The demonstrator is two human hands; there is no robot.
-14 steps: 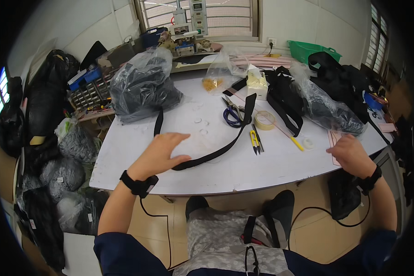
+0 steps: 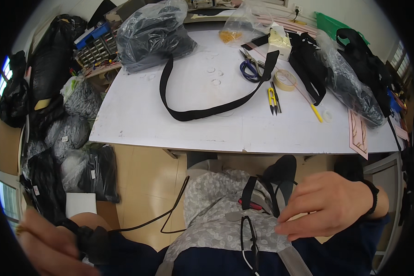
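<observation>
My right hand (image 2: 324, 204) hovers in front of my chest, fingers loosely spread, fingertips touching the patterned grey fabric and strap on my front (image 2: 244, 216); it holds nothing. My left hand (image 2: 46, 248) hangs blurred at the lower left, off the table, and I cannot tell if anything is in it. On the white table (image 2: 138, 115) a long black strap (image 2: 202, 110) lies in a loop, with neither hand on it.
A clear bag of dark items (image 2: 154, 34) sits at the table's back left. Blue-handled scissors (image 2: 249, 69), yellow snips (image 2: 272, 99), a tape roll (image 2: 285, 80) and black straps (image 2: 308, 64) lie to the right. Filled plastic bags (image 2: 73, 129) crowd the floor at left.
Both hands have left the table: the left let go of the black strap and dropped to the lower left, the right drew back to my chest. The view has tilted down.
</observation>
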